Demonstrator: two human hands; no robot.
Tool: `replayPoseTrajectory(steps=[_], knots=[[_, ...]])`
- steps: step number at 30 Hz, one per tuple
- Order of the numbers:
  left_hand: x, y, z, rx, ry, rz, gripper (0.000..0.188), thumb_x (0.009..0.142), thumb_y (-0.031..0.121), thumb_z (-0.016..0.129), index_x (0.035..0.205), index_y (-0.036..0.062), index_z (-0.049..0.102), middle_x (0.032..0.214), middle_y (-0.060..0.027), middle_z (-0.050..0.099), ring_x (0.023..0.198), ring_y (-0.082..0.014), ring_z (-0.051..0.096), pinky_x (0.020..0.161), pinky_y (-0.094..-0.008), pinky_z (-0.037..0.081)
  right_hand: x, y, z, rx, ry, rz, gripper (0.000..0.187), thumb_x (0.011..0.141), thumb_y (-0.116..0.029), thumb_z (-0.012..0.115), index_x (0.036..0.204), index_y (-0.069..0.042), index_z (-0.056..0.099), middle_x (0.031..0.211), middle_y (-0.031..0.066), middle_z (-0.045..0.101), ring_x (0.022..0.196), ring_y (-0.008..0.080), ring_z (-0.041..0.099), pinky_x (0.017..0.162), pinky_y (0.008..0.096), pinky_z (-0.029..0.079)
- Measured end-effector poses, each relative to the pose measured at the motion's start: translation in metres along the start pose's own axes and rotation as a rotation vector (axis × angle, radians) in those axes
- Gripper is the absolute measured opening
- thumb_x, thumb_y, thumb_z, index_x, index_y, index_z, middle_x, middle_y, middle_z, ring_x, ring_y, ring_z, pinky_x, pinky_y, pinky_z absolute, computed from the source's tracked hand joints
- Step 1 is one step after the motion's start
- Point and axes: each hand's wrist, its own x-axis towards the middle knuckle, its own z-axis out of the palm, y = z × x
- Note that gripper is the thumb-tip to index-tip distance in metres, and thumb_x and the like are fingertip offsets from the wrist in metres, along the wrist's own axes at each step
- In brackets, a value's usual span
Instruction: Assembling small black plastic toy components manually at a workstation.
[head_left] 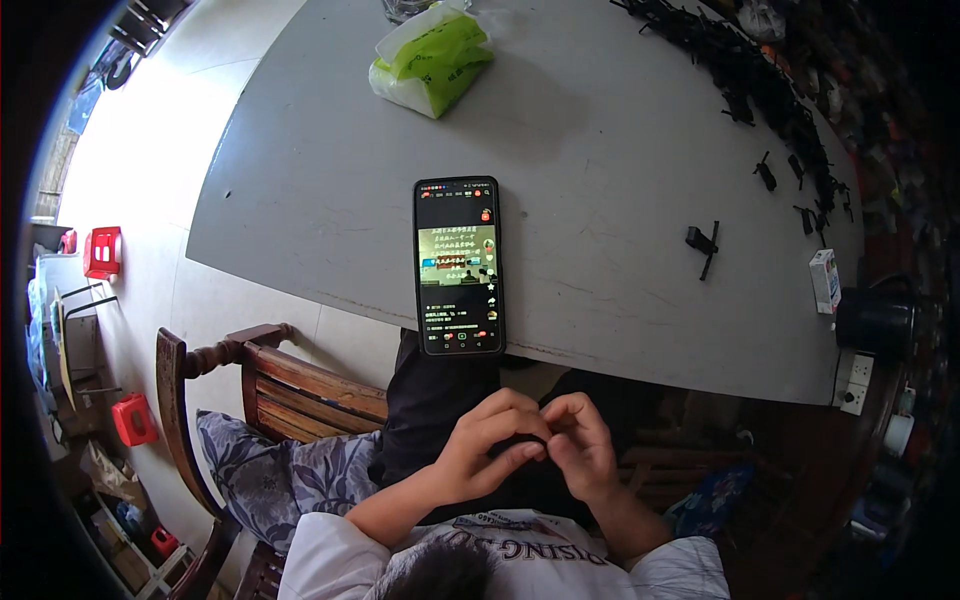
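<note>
My left hand [494,442] and my right hand [583,448] meet over my lap, just off the table's near edge. The fingers of both are curled and pinched together at the tips. Something small and dark may be between them, but the fingers hide it. Beyond my hands a black phone [459,325] lies face up at the edge of the grey table [320,190], its screen lit. To the right lies a small black plastic part [703,245] with a thin crossbar. Several similar parts lie farther right, near a long pile of black parts [740,75].
A green and white plastic bag [435,65] sits at the far side of the table. On the right are a small white box [825,281] and a black container [873,322]. A wooden bench [310,385] with a patterned cushion [290,470] stands to my left. Red stools [103,252] are on the floor.
</note>
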Motion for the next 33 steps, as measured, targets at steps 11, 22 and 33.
replayPoseTrajectory(steps=[11,22,33], knots=[[-0.01,-0.013,-0.009,-0.181,-0.127,-0.12,0.009,0.085,0.01,0.055,0.082,0.0016,0.058,0.081,-0.0087,0.054,0.077,-0.0193,0.052,0.069,-0.029,0.041,0.093,-0.079,-0.098,-1.643,0.751,-0.625,0.036,0.088,-0.012,0.052,0.123,-0.005,0.051,0.124,0.0152,0.049,0.116,0.0314,0.044,0.097,0.0417,0.037],[-0.006,-0.004,-0.003,-0.055,0.121,-0.227,0.009,0.083,0.0,0.052,0.091,0.0006,0.058,0.08,-0.0087,0.051,0.071,-0.0182,0.054,0.066,-0.0266,0.043,0.052,-0.061,-0.039,-0.967,0.126,-0.238,0.028,0.075,0.001,0.063,0.102,-0.002,0.058,0.093,0.0086,0.062,0.082,0.0194,0.061,0.072,0.0286,0.048],[-0.011,-0.007,-0.004,0.004,-0.024,0.154,0.026,0.075,0.015,0.072,0.093,-0.0011,0.064,0.072,-0.0102,0.063,0.059,-0.0225,0.061,0.055,-0.0288,0.047,0.012,-0.005,-0.008,0.182,-0.294,-0.016,0.062,0.079,-0.062,0.055,0.097,-0.004,0.047,0.087,0.0087,0.053,0.088,0.0183,0.048,0.082,0.0301,0.036]])
